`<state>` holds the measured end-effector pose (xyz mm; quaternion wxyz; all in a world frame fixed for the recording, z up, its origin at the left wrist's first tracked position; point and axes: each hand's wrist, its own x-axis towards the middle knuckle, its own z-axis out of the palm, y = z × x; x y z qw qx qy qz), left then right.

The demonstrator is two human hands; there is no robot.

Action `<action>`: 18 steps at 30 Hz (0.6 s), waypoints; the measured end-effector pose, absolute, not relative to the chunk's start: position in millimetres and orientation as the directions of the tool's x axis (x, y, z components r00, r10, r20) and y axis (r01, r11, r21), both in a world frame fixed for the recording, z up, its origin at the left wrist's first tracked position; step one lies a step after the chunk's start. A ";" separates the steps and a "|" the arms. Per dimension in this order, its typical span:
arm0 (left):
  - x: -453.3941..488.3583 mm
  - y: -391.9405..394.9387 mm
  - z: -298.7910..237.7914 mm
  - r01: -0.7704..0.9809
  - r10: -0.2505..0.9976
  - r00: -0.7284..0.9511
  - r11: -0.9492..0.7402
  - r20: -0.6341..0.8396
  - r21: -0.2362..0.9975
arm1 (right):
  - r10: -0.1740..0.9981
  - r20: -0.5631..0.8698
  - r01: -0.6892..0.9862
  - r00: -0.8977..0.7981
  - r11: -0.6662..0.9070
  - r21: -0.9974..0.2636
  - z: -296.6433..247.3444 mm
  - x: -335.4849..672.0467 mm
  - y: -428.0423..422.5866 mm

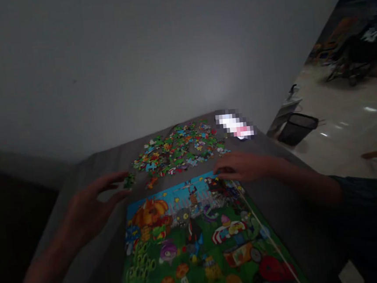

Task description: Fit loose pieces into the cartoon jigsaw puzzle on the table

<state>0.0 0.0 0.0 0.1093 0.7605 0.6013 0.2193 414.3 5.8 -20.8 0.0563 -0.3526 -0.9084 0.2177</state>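
Observation:
My left hand [97,206] pinches a green jigsaw puzzle piece [129,180] between thumb and fingers, just off the top left corner of a colourful cartoon picture board [172,257]. At that board's top right corner is my right hand [241,166], its fingers curled downward. Whatever the right fingertips hold, if anything, is hidden. Behind the board spreads a heap of loose puzzle pieces [173,154] in mixed colours. An orange puzzle piece [151,183] lies apart from the heap, near the board's top edge.
The grey table [101,166] stands against a pale wall [136,67]. A phone [235,125] with a bright, blurred-out screen lies at the back right of the table. On the floor to the right is a dark bin [297,128].

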 end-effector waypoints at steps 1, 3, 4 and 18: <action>7.0 -9.5 -0.2 0.851 0.961 0.196 -0.266 0.195 0.453 | 0.666 -0.048 0.616 -0.745 0.659 -0.432 -20.0 414.0 5.1; 15.8 -23.2 -3.2 0.814 0.948 0.244 -0.316 0.206 0.487 | 0.672 -0.036 0.619 -0.739 0.658 -0.429 -18.7 413.6 4.1; 17.8 -27.5 -5.5 0.798 0.939 0.267 -0.340 0.215 0.497 | 0.675 -0.031 0.621 -0.737 0.657 -0.427 -18.4 413.4 3.9; 0.0 -56.4 -13.6 0.746 0.843 0.536 -0.446 -0.047 0.494 | 0.663 0.087 0.582 -0.744 0.706 -0.403 -21.7 417.1 1.3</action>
